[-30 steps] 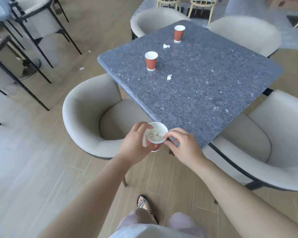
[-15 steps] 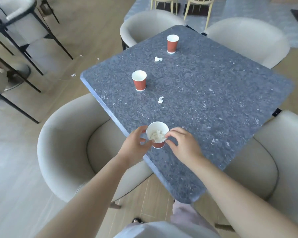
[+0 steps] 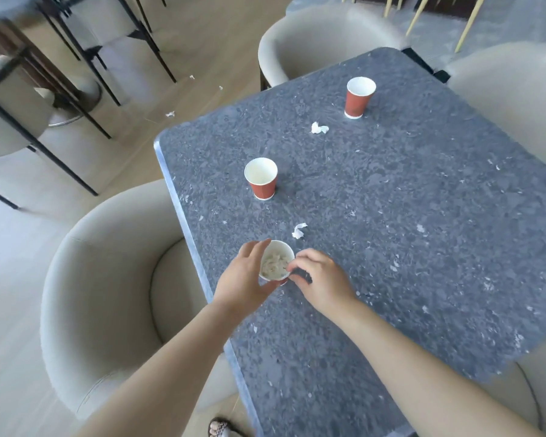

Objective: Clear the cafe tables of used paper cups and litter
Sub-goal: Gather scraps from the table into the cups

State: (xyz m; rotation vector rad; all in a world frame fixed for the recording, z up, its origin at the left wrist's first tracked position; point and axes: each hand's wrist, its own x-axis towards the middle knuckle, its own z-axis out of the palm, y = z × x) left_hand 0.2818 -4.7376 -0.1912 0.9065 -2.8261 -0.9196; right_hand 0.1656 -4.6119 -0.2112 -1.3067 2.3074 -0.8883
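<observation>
From the head camera, both hands were together at the near-left edge of the table (image 3: 423,247). The left hand (image 3: 246,279) curled around the collecting cup (image 3: 276,263), thumb and fingers wrapping its left side. The right hand (image 3: 322,279) had its fingertips bunched at the cup's right rim, and it looked like a pinch on the rim, though a scrap between them couldn't be ruled out. That cup sat just above or on the tabletop (contact was hidden by the hands) and already held crumpled white bits, so some litter was in.

Plenty was left, by my reckoning. A paper scrap (image 3: 298,231) lay just beyond the hands. The middle cup (image 3: 261,178) stood upright farther in, near the left edge. A second scrap (image 3: 319,128) lay beside the far cup (image 3: 360,97), which was upright at the far side. Off the table, small white floor scraps (image 3: 170,114) dotted the boards far left, beyond the grey chair (image 3: 108,294). Call it early going: two cups and two scraps were left on this table.
</observation>
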